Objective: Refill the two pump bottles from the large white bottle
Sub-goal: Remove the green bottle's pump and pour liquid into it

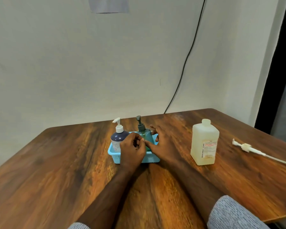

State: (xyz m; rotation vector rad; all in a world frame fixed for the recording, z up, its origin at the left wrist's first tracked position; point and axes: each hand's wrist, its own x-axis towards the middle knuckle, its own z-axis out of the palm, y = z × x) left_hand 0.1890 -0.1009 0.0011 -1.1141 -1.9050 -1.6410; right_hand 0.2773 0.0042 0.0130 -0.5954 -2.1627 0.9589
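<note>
A small blue basket point(114, 156) stands mid-table with two pump bottles upright in it: a dark blue one with a white pump point(118, 137) on the left and a teal one with a grey pump point(143, 132) on the right. My left hand point(132, 148) is in front of the basket with its fingers curled, and nothing shows in it. My right hand point(160, 142) reaches around the teal bottle's right side with fingers spread. Whether it touches the bottle I cannot tell. The large white bottle point(204, 142) stands uncapped to the right.
A white pump with a long tube point(248, 148) lies on the wooden table point(56, 171) at the far right. A black cable point(186, 60) runs down the wall behind. The table's right edge is close to the white bottle and pump.
</note>
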